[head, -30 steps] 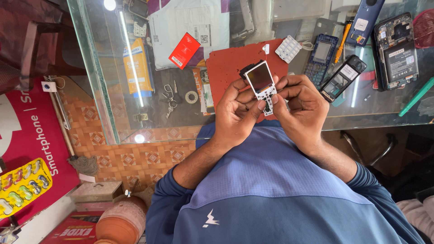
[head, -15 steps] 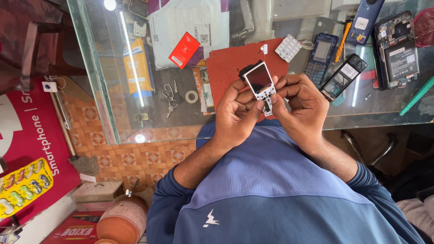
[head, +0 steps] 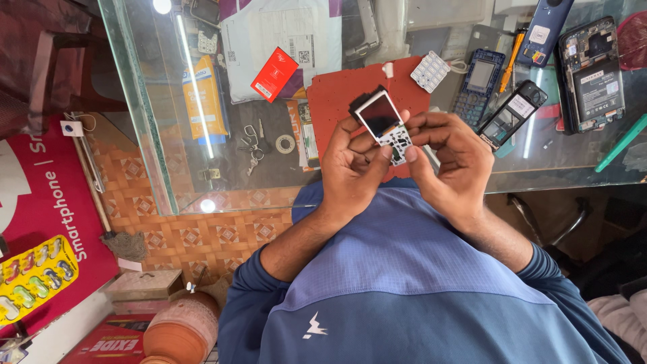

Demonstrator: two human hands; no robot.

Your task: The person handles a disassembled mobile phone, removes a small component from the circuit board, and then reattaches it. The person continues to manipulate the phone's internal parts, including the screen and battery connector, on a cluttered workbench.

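Note:
Both my hands hold a small keypad phone with a white front frame and dark screen, its keypad area open and showing white grid holes. My left hand grips the phone's left side, thumb near the lower edge. My right hand grips the right side, thumb tip pressed on the keypad area. The phone is held above a red work mat on the glass counter. A loose white keypad lies on the mat's far right corner.
To the right lie a blue phone frame, a black phone body, an opened smartphone, an orange-handled tool and a green tool. A red card, a white parcel, keys and a tape ring lie left.
The phone has tilted slightly and my thumbs have shifted on its lower part; otherwise both hands stay in the same place.

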